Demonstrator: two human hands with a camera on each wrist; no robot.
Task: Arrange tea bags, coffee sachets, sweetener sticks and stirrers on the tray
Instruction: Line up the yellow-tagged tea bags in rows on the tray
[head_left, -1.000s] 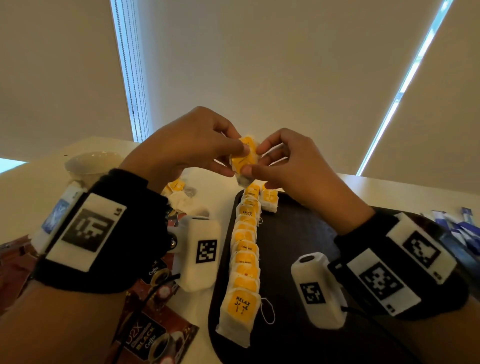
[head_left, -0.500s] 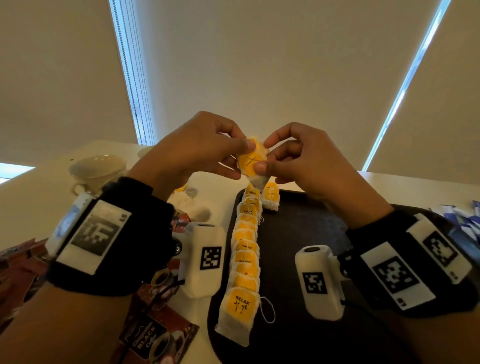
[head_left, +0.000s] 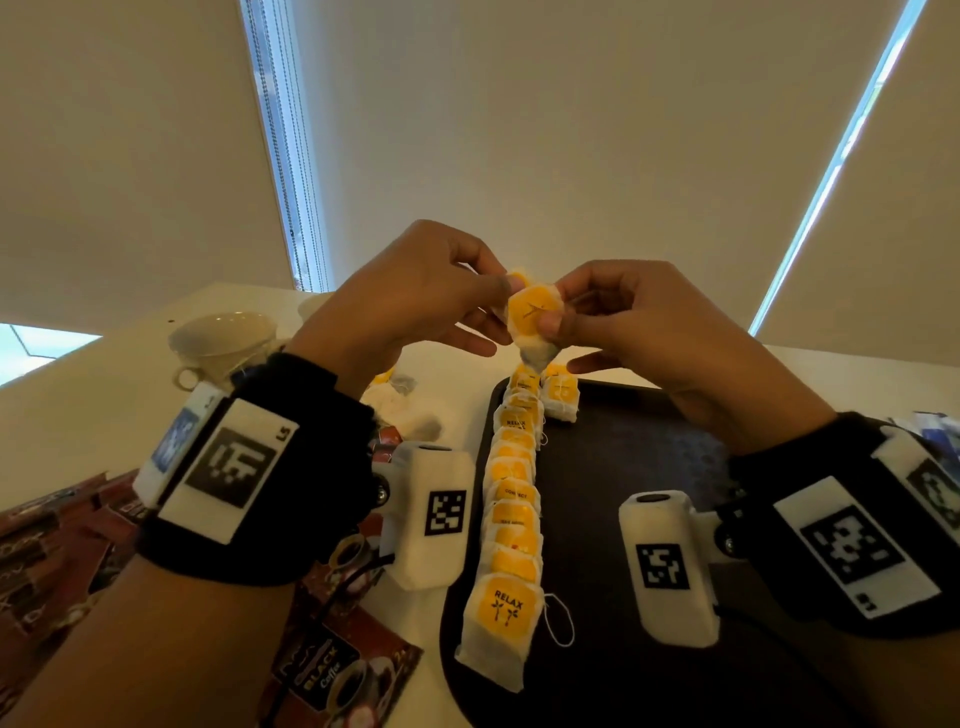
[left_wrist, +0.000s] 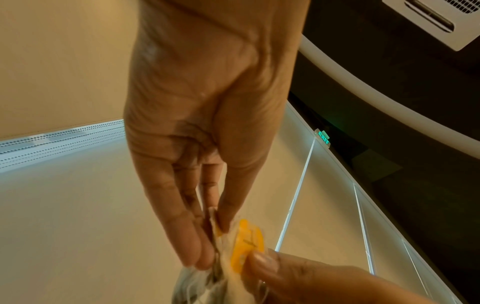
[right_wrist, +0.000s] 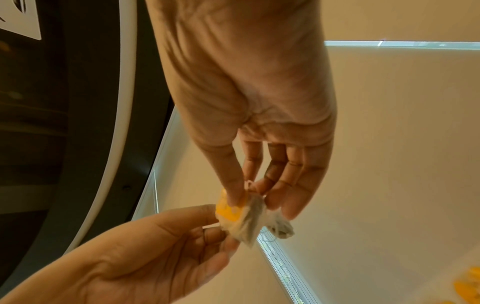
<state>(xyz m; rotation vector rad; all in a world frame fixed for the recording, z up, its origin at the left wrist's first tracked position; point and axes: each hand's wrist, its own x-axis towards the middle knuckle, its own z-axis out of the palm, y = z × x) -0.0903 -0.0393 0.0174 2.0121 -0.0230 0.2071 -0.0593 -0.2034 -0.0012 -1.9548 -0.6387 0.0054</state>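
Note:
Both hands hold one yellow-labelled tea bag (head_left: 532, 317) in the air above the far end of the dark tray (head_left: 623, 467). My left hand (head_left: 415, 291) pinches its left edge between thumb and fingers (left_wrist: 200, 242). My right hand (head_left: 623, 317) pinches its right side, thumb (head_left: 549, 326) on the yellow tag. The same tea bag (left_wrist: 246, 244) (right_wrist: 233, 211) shows in both wrist views, its paper pouch hanging below. A row of several tea bags (head_left: 511, 499) runs along the tray's left side, and one more tea bag (head_left: 561, 397) lies beside the row's far end.
Coffee sachets (head_left: 332, 670) lie on the white table left of the tray, more (head_left: 47, 545) at the far left. A white cup (head_left: 223, 338) stands behind my left wrist. Loose tea bags (head_left: 395, 384) lie near it. Blue sticks (head_left: 935, 431) peek in at right.
Both hands have lifted the tea bag slightly higher and turned it so that its yellow tag faces me. My right thumb now lies on the tag.

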